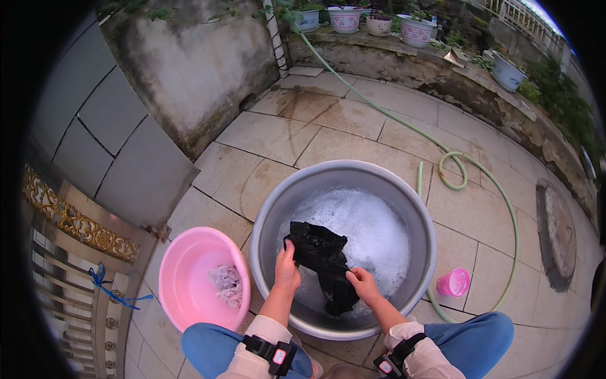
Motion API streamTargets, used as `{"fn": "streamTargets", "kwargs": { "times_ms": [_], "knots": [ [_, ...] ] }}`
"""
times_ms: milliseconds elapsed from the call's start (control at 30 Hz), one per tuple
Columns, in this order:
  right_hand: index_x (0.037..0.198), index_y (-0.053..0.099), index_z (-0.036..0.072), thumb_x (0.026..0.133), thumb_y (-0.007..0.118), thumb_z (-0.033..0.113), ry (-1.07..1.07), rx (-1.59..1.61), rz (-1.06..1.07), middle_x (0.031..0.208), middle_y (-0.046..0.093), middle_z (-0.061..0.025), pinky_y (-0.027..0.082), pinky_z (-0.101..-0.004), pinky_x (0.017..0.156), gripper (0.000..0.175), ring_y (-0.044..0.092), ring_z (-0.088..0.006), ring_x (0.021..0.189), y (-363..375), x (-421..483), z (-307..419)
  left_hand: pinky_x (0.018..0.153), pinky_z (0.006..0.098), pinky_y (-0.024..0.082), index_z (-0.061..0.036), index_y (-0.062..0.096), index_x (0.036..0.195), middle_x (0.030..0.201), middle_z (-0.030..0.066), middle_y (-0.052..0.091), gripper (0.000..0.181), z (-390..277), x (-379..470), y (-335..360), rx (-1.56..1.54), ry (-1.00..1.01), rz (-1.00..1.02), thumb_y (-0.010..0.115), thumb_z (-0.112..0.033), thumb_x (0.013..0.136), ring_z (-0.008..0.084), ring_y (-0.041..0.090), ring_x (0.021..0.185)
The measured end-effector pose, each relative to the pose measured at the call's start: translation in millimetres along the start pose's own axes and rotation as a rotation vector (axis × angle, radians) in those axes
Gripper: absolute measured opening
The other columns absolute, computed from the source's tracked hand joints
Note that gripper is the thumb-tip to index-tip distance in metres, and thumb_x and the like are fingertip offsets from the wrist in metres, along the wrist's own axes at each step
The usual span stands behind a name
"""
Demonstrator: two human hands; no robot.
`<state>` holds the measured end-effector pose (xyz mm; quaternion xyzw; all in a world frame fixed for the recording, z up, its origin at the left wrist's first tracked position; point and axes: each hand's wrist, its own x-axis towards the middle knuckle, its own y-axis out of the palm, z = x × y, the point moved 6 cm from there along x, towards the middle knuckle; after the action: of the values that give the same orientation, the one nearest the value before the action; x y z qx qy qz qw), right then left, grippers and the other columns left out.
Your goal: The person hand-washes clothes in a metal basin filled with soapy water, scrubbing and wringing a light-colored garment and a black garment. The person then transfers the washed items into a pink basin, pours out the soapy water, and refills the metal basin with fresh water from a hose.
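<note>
A wet black cloth (326,265) is stretched between my two hands over a large metal basin (265,227). My left hand (288,265) grips its upper left edge, and my right hand (363,283) pinches it on the right side. The lower part of the cloth hangs down to the water. White suds (364,232) cover much of the water in the basin. To the left stands a pink plastic basin (182,275) with a crumpled pale cloth (226,282) at its right side.
A small pink cup (453,283) stands on the paving to the right. A green hose (513,227) loops around that side and passes behind the metal basin. A metal gate (102,303) is at the left, and potted plants (344,20) line a low wall behind.
</note>
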<state>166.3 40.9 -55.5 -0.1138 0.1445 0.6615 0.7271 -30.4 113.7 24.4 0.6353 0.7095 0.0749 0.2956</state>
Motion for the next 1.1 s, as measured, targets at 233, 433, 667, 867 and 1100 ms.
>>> {"fn": "streamTargets", "kwargs": {
  "times_ms": [233, 433, 667, 867, 1100],
  "knots": [
    [0.125, 0.032, 0.014, 0.063, 0.067, 0.048, 0.045, -0.760, -0.211, 0.123, 0.038, -0.0186, 0.034, -0.0438, 0.091, 0.079, 0.038, -0.0325, 0.113, -42, 4, -5, 0.083, 0.0486, 0.033, -0.0180, 0.043, 0.120, 0.115, 0.0051, 0.047, 0.042, 64, -13, -67, 0.521, -0.559, -0.251, 0.052, -0.019, 0.079, 0.0233, 0.046, 0.095],
    [0.117, 0.043, 0.021, 0.057, 0.072, 0.034, 0.281, -1.226, 0.207, 0.127, 0.036, -0.0167, 0.040, -0.0435, 0.084, 0.069, 0.041, -0.0322, 0.112, 4, -19, -54, 0.090, 0.0619, 0.023, -0.0150, 0.022, 0.131, 0.136, 0.0138, 0.021, 0.056, 133, -46, -54, 0.615, -0.886, 0.000, 0.046, -0.035, 0.085, 0.0432, 0.032, 0.116],
    [0.081, 0.056, 0.003, 0.053, 0.062, 0.003, 0.173, -0.100, 0.350, 0.069, 0.053, 0.0001, 0.042, -0.0227, 0.061, 0.028, 0.049, -0.0094, 0.064, 45, -14, 15, 0.080, 0.0635, 0.034, -0.0175, 0.021, 0.132, 0.136, 0.0151, 0.018, 0.073, 139, -73, -45, 0.088, -1.081, -0.077, 0.040, -0.061, 0.077, 0.0458, 0.031, 0.115],
    [0.088, 0.055, 0.005, 0.053, 0.062, 0.001, 0.058, -0.095, 0.699, 0.074, 0.054, 0.0029, 0.042, -0.0220, 0.066, 0.036, 0.050, -0.0080, 0.069, 71, -36, 99, 0.070, 0.0326, 0.049, -0.0070, 0.057, 0.089, 0.086, 0.0069, 0.060, 0.025, 107, -40, -17, -0.378, -0.707, 0.093, 0.049, -0.029, 0.082, 0.0180, 0.059, 0.078],
    [0.113, 0.040, 0.006, 0.056, 0.071, 0.010, 0.150, -0.553, 0.518, 0.107, 0.049, -0.0074, 0.037, -0.0321, 0.088, 0.065, 0.046, -0.0196, 0.103, 14, -11, 76, 0.063, 0.0291, 0.045, -0.0005, 0.053, 0.086, 0.078, 0.0073, 0.055, 0.021, 65, -22, -11, -0.062, -0.295, 0.019, 0.054, -0.003, 0.065, 0.0165, 0.054, 0.071]
  ]
}}
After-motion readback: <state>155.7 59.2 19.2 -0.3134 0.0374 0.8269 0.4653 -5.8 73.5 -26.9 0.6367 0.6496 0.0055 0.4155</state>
